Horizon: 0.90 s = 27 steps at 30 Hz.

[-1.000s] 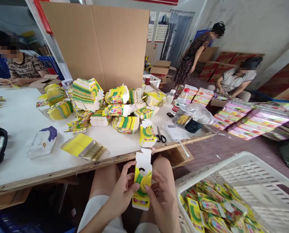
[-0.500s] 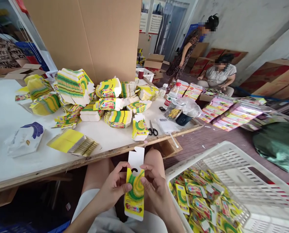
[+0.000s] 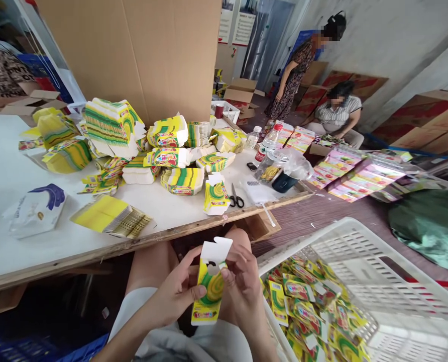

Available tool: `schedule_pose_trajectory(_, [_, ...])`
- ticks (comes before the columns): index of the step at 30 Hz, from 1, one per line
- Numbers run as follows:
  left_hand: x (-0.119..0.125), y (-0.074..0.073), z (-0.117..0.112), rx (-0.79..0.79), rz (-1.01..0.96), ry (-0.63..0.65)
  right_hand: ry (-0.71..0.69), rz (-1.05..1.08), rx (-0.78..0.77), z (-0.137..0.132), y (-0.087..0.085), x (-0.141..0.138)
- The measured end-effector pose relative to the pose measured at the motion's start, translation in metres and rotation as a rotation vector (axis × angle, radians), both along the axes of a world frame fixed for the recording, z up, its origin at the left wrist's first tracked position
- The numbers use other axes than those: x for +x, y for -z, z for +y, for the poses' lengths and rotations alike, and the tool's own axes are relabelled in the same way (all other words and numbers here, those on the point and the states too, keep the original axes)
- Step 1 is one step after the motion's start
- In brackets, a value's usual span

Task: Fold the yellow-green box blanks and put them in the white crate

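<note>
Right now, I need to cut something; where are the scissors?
In the head view, the scissors lie just right of centre near the table's front edge, beyond the right hand, between a yellow carton and a white item.

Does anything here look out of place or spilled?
Mildly: a pale scrap lies on the floor beneath the table, like stray litter, and yellow cartons on top lie fanned over. No spill is evident.

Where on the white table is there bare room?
Behind the tissue packet, left of the carton bundles; also between the yellow stack and the small bundle beside the scissors. Crowded: the middle, under the bundles, and the right end, with bottles and dark cup.
</note>
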<state>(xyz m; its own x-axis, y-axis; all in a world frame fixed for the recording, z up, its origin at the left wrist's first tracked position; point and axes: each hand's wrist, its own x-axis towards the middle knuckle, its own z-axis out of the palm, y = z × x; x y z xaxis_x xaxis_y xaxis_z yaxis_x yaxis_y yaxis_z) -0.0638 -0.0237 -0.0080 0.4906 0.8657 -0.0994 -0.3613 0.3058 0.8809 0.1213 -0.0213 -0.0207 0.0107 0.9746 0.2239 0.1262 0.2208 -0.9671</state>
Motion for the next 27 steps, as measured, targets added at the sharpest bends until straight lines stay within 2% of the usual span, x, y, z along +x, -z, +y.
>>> schedule_pose_trajectory(5, [-0.001, 0.01, 0.001, 0.09, 0.149, -0.128, -0.13, -0.052, 0.016, 0.001, -0.016, 0.008])
schedule_pose_trajectory(9, [0.001, 0.009, 0.001, 0.137, 0.268, -0.144, -0.177, -0.043, -0.216, 0.001, -0.02, 0.007])
schedule_pose_trajectory(11, [0.002, 0.007, 0.0, 0.147, 0.289, -0.126, -0.134, -0.118, -0.25, 0.002, -0.017, 0.004])
schedule_pose_trajectory(15, [0.001, 0.007, 0.0, 0.128, 0.253, -0.091, -0.056, -0.312, -0.189, 0.005, -0.012, -0.003])
schedule_pose_trajectory(20, [0.0, 0.005, 0.001, 0.122, 0.257, -0.113, 0.002, -0.44, -0.126, 0.005, -0.015, -0.011])
schedule_pose_trajectory(23, [0.0, 0.0, 0.002, 0.095, 0.24, -0.137, -0.007, -0.399, -0.116, 0.003, -0.019, -0.012])
schedule_pose_trajectory(27, [-0.002, -0.005, 0.005, 0.002, 0.155, -0.095, -0.029, -0.239, -0.061, 0.004, -0.019, -0.006])
